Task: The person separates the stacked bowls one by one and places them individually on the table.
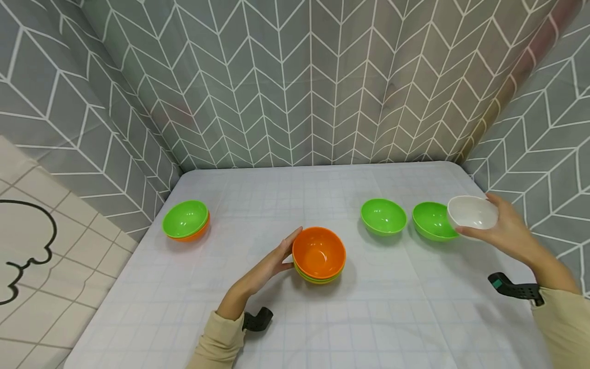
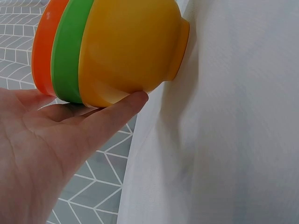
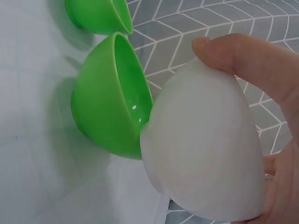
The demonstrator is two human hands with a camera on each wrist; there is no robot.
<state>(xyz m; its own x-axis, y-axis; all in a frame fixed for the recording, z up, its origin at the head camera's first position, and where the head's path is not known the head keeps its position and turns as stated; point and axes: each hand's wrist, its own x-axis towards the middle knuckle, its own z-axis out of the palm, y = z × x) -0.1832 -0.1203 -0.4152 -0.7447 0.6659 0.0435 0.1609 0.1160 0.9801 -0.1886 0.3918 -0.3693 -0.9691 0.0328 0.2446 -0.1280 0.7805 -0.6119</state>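
Observation:
At mid-table, an orange bowl (image 1: 319,251) tops a stack, with a green bowl (image 2: 70,56) below it and a yellow bowl (image 2: 131,51) at the bottom. My left hand (image 1: 269,266) touches the stack's left side, fingers and thumb fairly straight along the walls. On the right, my right hand (image 1: 516,230) grips a white bowl (image 1: 471,212) by its rim and outer wall. The white bowl is raised and tilted, overlapping the right edge of a green bowl (image 3: 100,102) in the right wrist view. Another green bowl (image 1: 383,217) stands to the left of that one.
Toward the left edge of the white-covered table (image 1: 322,328), a green bowl (image 1: 185,219) sits inside an orange bowl (image 1: 199,234). A grey patterned curtain (image 1: 295,87) borders the table's back and sides. Black wrist mounts (image 1: 513,288) stick out from both sleeves.

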